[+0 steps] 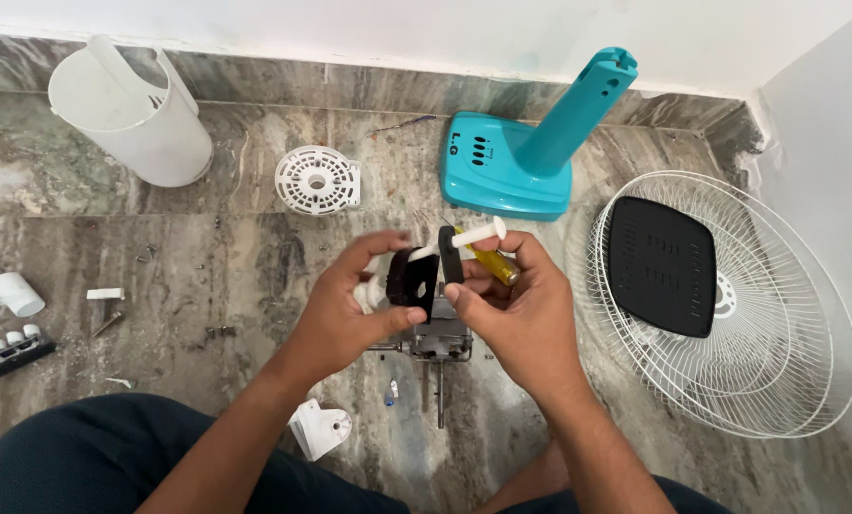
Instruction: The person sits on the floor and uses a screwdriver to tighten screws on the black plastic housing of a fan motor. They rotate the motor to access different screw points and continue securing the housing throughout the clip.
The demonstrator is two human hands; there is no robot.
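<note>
Two hands grip one fan motor (438, 335); two wire grilles (730, 305) lie nearby.

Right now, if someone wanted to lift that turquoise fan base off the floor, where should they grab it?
Probably by the turquoise fan base's slanted column, wrapping a hand around it from above. It rises clear of the flat base, is narrow enough to encircle, and nothing crowds it; the white wire fan guard lies apart to the side.

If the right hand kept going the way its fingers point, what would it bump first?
Probably the black part that both hands hold: the right hand points left toward it, with the left hand just beyond. Depth is hard to judge.
</note>
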